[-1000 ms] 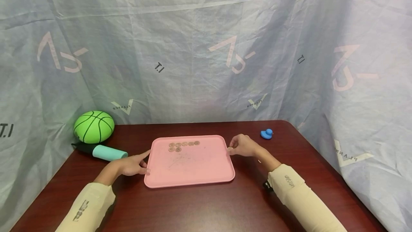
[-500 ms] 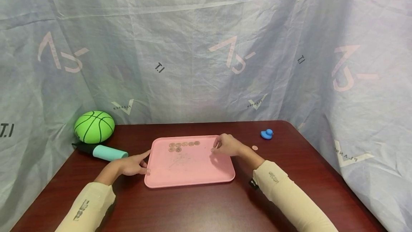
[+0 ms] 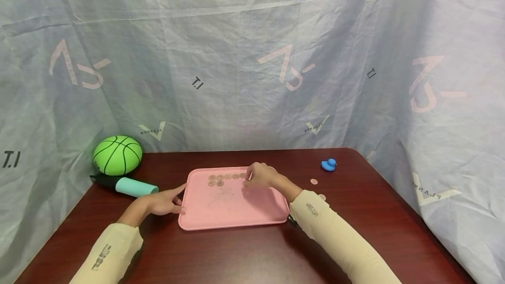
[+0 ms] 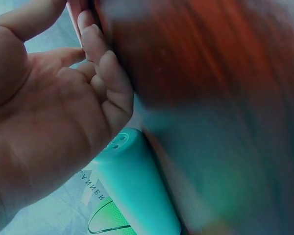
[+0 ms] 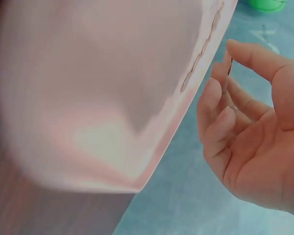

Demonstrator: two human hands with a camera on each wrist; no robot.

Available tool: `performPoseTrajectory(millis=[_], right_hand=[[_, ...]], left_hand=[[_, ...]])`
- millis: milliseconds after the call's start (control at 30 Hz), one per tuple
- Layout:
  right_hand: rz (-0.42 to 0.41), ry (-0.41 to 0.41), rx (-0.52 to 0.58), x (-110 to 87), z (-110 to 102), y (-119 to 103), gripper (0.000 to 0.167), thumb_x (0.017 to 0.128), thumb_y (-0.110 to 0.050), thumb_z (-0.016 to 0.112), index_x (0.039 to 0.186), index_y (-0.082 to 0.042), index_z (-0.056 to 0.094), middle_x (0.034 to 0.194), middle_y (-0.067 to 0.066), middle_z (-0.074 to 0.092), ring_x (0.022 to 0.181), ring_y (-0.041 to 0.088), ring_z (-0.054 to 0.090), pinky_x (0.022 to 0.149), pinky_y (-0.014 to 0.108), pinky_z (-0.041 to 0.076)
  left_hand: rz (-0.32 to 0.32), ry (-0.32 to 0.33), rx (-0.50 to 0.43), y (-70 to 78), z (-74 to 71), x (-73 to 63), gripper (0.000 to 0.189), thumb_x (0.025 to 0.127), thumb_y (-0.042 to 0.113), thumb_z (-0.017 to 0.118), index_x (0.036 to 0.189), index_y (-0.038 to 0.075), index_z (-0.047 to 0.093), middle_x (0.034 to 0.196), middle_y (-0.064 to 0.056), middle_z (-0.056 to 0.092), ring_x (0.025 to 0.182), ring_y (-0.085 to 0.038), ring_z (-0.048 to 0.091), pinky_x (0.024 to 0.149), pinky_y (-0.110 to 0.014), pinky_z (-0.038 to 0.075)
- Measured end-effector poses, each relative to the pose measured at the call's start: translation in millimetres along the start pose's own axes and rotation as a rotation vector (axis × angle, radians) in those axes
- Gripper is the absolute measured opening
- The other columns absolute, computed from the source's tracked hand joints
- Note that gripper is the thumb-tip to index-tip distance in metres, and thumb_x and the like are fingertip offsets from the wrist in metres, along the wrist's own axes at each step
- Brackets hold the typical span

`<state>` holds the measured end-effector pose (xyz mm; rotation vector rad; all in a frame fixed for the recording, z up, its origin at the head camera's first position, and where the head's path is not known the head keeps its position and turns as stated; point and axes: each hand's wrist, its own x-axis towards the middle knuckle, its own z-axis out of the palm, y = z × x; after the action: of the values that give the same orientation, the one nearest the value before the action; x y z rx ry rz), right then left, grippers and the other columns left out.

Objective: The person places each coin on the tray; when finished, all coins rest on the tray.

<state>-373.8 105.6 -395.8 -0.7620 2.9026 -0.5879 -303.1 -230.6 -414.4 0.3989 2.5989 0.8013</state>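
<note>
In the head view a pink tray [image 3: 232, 211] lies on the table, with several bronze-coloured coins [image 3: 219, 183] in two rows near its back left. My left hand [image 3: 162, 202] holds the tray's left edge, thumb at the rim and fingers against the side. My right hand [image 3: 261, 176] is over the tray's back right part, near the right end of the longer row. Between its thumb and index finger it pinches a coin [image 5: 230, 66], seen edge-on in the right wrist view. The other fingers of that hand are loosely curled.
To the right of the tray lie a coin [image 3: 313, 182] and another coin [image 3: 322, 197], partly behind the right sleeve. A blue toy duck [image 3: 328, 165] sits farther back. At left are a green ball [image 3: 117, 155] and a turquoise-and-black cylindrical object [image 3: 136, 187].
My right hand has moved left from beside the tray's right rim to over its back part, carrying the coin. Coins on the table have come into sight. The left hand stays at the tray.
</note>
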Motion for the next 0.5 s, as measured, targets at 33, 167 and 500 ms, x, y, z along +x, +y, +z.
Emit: performPoseTrajectory(millis=[33,167,500], right_hand=[[0.004,-0.002,-0.012,1.9,0.7,-2.1,0.010,0.084,-0.027,0.076,0.083,-0.019,0.071,0.073,-0.009,0.067,0.063,0.005,0.059,0.060,0.028,0.047],[-0.030,-0.013,0.004,8.9,3.7,-10.2,0.010,0.084,-0.023,0.076,0.084,-0.015,0.071,0.074,-0.007,0.067,0.062,0.006,0.058,0.060,0.024,0.047],[-0.012,-0.025,0.001,26.4,9.6,-22.1,0.008,0.084,-0.022,0.076,0.088,-0.014,0.074,0.085,-0.004,0.069,0.065,0.009,0.057,0.063,0.025,0.047]], left_hand=[[-0.001,0.000,0.002,-0.1,0.1,0.0,0.097,0.086,0.027,0.076,0.157,0.001,0.017,0.104,-0.007,0.060,0.098,-0.023,0.054,0.090,-0.048,0.043],[0.000,-0.001,0.005,-1.1,0.3,0.6,0.096,0.086,0.027,0.076,0.157,0.001,0.017,0.106,-0.007,0.059,0.099,-0.024,0.054,0.091,-0.049,0.043],[0.007,-0.005,0.002,-2.1,0.0,1.4,0.097,0.086,0.028,0.076,0.157,0.000,0.016,0.106,-0.007,0.059,0.100,-0.024,0.054,0.090,-0.047,0.042]])
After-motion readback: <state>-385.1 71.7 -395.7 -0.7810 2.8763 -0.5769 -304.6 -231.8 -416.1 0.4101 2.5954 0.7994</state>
